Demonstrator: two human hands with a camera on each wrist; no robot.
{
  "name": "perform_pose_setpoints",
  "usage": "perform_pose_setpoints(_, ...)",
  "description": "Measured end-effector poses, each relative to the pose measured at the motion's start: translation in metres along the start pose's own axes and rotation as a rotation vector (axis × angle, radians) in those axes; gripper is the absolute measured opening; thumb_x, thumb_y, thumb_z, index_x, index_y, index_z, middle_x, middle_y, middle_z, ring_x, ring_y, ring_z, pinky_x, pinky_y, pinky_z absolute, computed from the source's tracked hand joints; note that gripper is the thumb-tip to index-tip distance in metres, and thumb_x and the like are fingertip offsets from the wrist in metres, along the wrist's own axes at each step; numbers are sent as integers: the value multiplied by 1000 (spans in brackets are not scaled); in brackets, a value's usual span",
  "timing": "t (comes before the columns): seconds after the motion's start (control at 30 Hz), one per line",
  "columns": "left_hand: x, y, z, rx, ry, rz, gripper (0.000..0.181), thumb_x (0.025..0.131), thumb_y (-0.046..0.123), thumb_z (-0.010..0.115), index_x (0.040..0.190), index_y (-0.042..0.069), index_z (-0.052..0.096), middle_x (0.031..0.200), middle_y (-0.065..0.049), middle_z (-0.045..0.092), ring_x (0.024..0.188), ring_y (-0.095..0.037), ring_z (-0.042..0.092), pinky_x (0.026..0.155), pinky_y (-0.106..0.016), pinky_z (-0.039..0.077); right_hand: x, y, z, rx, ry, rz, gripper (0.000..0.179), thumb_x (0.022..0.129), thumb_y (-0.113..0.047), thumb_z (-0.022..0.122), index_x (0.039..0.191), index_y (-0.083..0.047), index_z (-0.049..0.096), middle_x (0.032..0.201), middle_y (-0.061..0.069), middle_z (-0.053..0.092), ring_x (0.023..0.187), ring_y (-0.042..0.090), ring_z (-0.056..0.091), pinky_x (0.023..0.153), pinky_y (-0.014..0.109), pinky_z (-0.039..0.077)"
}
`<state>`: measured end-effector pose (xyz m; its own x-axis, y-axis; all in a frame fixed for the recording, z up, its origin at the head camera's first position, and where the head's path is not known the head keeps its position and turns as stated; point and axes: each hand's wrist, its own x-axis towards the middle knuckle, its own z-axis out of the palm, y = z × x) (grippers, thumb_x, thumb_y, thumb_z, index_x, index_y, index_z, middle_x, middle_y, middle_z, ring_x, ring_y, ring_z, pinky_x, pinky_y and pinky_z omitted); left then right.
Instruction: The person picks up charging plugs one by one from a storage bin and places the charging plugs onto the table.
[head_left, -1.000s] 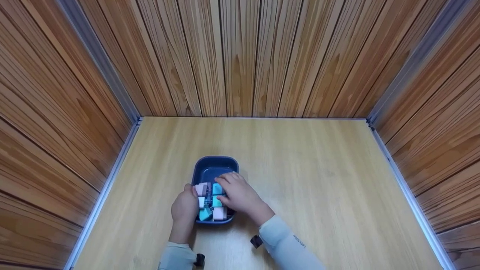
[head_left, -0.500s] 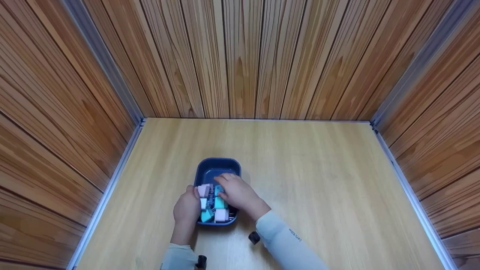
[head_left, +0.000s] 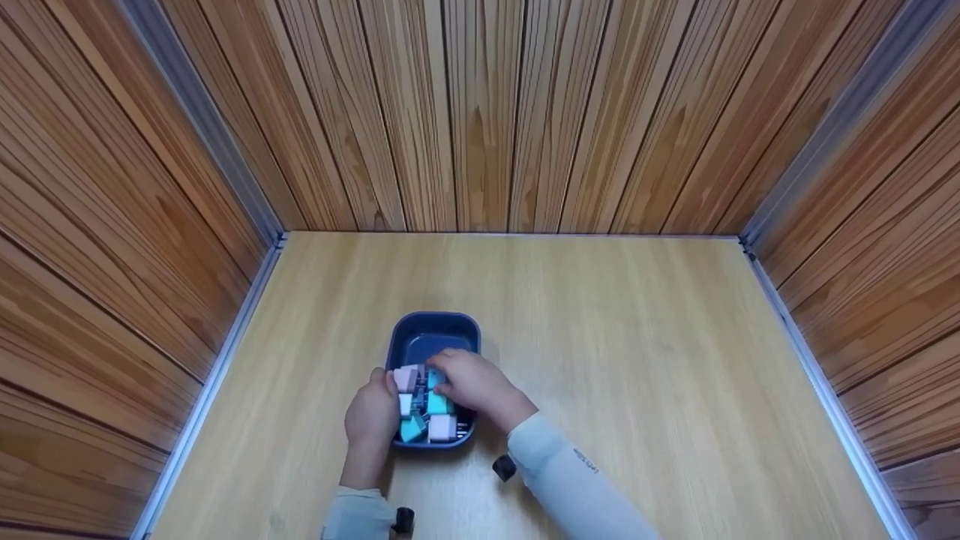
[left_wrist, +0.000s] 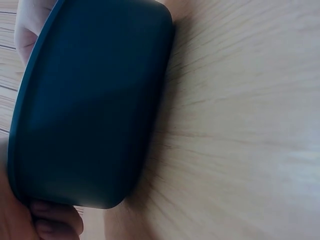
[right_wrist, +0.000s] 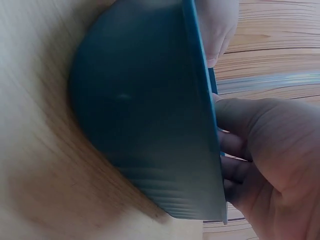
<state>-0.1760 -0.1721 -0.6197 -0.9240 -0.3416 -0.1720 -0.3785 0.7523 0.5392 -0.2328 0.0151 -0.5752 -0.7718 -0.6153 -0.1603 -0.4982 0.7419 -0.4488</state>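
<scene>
A dark blue rectangular box (head_left: 433, 322) stands on the table, with several small teal, pink and white pieces in its near half that look like binder clips with thin metal parts. My left hand (head_left: 372, 412) grips the box's left wall, thumb over the rim; in the left wrist view its fingers (left_wrist: 60, 215) curl against the outside. My right hand (head_left: 474, 382) reaches over the right rim, thumb and forefinger pinching a teal binder clip (head_left: 433, 379). Beside it lie a pink clip (head_left: 405, 377) and a pinkish-white clip (head_left: 442, 427). The right fingertips are hidden behind the wall in the right wrist view.
The light wooden table (head_left: 600, 337) reaches back to a plank wall (head_left: 480, 112). Plank walls with metal edge strips stand at both sides. The box's far half shows its bare bottom. Small black devices (head_left: 504, 468) sit at both wrists.
My right thumb and forefinger have closed in a little around the teal binder clip. The left hand keeps its grip on the box, and the box stays in place.
</scene>
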Motion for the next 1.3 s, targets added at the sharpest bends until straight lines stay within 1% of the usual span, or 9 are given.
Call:
perform_pose_setpoints(0.17, -1, -1, 1, 1, 19, 8, 42, 111, 39, 36, 119, 4, 58, 76, -8, 62, 64, -23, 57, 54, -34, 38, 3, -1, -1, 24, -15, 16, 41, 102, -31, 66, 142, -25, 60, 139, -3, 63, 129, 16, 58, 107, 40, 47)
perform_pose_setpoints(0.33, -1, -1, 0, -6, 13, 13, 43, 111, 39, 36, 120, 4, 58, 78, -8, 63, 65, -23, 56, 55, -35, 38, 5, -1, -4, 35, -33, 36, 39, 102, -30, 65, 141, -24, 62, 138, -3, 64, 130, 16, 58, 107, 40, 47)
perform_pose_setpoints(0.5, -1, 0, -1, -2, 8, 4, 43, 111, 39, 36, 120, 4, 58, 78, -8, 63, 65, -23, 57, 55, -35, 38, 6, -1, -6, 49, -57, 50, 39, 102, -30, 65, 140, -24, 62, 138, -3, 65, 129, 17, 59, 106, 41, 48)
perform_pose_setpoints(0.73, -1, 1, 0, 4, 16, -5, 44, 111, 40, 36, 120, 4, 59, 80, -9, 65, 66, -23, 58, 56, -35, 40, 10, 1, -8, 64, -98, 71, 41, 103, -32, 64, 143, -25, 60, 142, -3, 63, 133, 19, 57, 107, 43, 47)
perform_pose_setpoints(0.9, 0, 2, 1, -9, 1, -13, 43, 111, 40, 35, 120, 5, 59, 81, -9, 65, 67, -23, 58, 57, -35, 40, 11, 2, -11, 63, -122, 62, 43, 101, -30, 67, 143, -25, 60, 142, -2, 63, 134, 19, 57, 108, 43, 47)
perform_pose_setpoints(1.1, -1, 1, 1, -16, 6, 3, 42, 111, 39, 36, 120, 5, 59, 78, -9, 64, 65, -23, 58, 54, -34, 39, 10, 2, -12, 2, -117, 12, 42, 101, -30, 68, 142, -21, 62, 139, -1, 65, 129, 19, 60, 106, 42, 48)
perform_pose_setpoints(1.3, 1, 0, -1, -34, -22, -19, 45, 111, 41, 35, 124, 5, 58, 83, -8, 64, 70, -22, 59, 57, -33, 40, 13, 4, -9, 5, -113, 15, 42, 101, -33, 66, 142, -26, 61, 140, -3, 64, 130, 19, 60, 106, 43, 48)
